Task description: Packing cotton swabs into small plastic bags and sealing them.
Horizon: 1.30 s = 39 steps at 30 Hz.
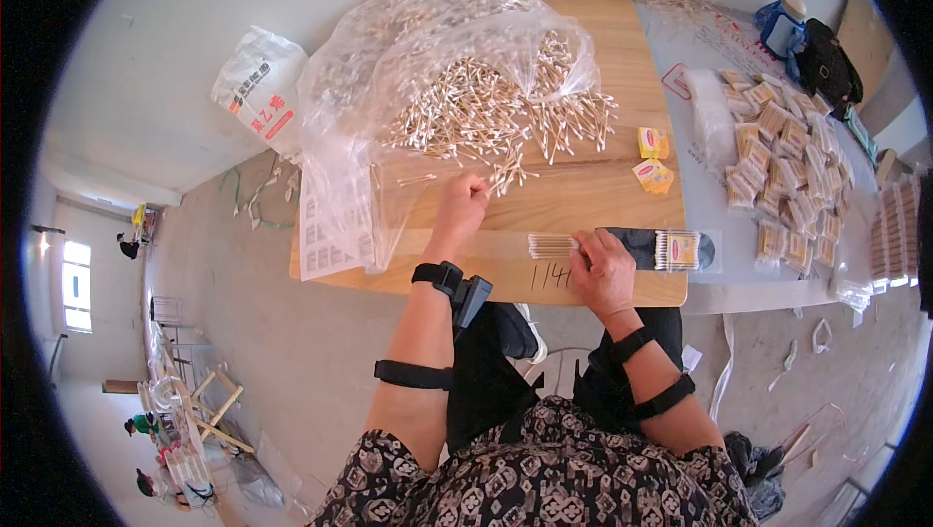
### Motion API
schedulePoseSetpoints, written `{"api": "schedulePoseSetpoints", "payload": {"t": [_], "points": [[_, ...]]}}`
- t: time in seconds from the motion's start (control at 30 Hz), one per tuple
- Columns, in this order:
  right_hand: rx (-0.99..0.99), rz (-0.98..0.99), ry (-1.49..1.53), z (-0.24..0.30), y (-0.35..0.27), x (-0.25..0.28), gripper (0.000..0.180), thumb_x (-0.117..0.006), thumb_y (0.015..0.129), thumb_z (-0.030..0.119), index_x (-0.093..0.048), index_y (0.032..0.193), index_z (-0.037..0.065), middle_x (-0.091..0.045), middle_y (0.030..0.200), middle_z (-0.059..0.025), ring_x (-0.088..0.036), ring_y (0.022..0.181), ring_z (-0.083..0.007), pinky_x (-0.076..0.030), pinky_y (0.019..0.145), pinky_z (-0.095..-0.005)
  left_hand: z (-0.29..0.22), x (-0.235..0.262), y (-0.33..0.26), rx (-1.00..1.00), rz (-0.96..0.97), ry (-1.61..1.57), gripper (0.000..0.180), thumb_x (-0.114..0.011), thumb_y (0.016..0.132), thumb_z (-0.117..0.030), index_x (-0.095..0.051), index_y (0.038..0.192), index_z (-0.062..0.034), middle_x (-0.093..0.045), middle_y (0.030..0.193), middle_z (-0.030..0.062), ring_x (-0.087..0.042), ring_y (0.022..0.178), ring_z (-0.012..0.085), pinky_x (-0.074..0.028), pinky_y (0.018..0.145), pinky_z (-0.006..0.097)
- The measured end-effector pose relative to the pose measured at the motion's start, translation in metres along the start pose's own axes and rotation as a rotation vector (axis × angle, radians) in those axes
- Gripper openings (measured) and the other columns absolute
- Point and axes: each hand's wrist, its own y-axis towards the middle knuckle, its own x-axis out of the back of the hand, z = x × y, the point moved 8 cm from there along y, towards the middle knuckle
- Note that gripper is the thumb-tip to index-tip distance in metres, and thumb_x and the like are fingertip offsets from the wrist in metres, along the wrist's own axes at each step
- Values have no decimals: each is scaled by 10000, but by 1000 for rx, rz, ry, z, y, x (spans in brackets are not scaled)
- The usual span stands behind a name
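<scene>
A big heap of cotton swabs spills from a clear plastic bag over the wooden table. My left hand is at the heap's near edge, beside a few loose swabs. Its fingers are curled together, and whatever they hold is hidden. Close to the front edge, my right hand has its fingers closed at the right end of a neat row of cotton swabs. Right of that hand, a filled pack of swabs with a yellow label lies on a dark pad.
Yellow cards lie on the table's right side. On a grey surface to the right is a pile of packed swabs, with a black bag behind. A white sack stands at the left. People work in the far left background.
</scene>
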Motion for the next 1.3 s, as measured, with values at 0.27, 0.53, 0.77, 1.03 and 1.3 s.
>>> {"api": "schedulePoseSetpoints", "payload": {"t": [0.27, 0.53, 0.77, 1.03, 1.3], "points": [[4, -2, -7, -2, 1, -1, 143, -629, 789, 84, -625, 931, 67, -567, 791, -111, -599, 746, -323, -495, 643, -432, -19, 19, -7, 47, -157, -229, 151, -609, 846, 4, -638, 989, 44, -642, 710, 64, -581, 568, 97, -459, 515, 236], [-1, -18, 17, -1, 1, 2, 147, -631, 779, 79, -619, 925, 68, -561, 788, -110, -595, 750, -324, -494, 651, -432, -13, -4, -23, 174, 56, -318, 197, -649, 826, 1, -644, 1023, 13, -650, 735, 53, -590, 579, 99, -483, 538, 232], [0, -11, 8, -5, 0, -1, 174, -634, 766, 76, -625, 940, 72, -566, 796, -106, -598, 759, -323, -499, 659, -429, -35, -52, -33, -63, 210, 36, 84, -701, 801, -43, -671, 860, 8, -652, 723, 49, -616, 645, 125, -483, 571, 276], [-14, -2, 11, -5, 0, -1, 171, -637, 773, 90, -639, 943, 71, -582, 806, -102, -606, 771, -315, -507, 669, -423, -60, -57, -43, -299, 111, 301, 88, -713, 759, -56, -642, 803, -29, -633, 763, 125, -630, 724, 291, -497, 648, 361], [-28, 11, -3, -3, 1, 1, 164, -637, 772, 91, -638, 935, 70, -584, 803, -101, -609, 777, -314, -508, 672, -422, -87, -62, -42, -435, -15, 365, 202, -757, 735, -174, -643, 819, -30, -630, 828, 128, -613, 744, 299, -490, 685, 402]]}}
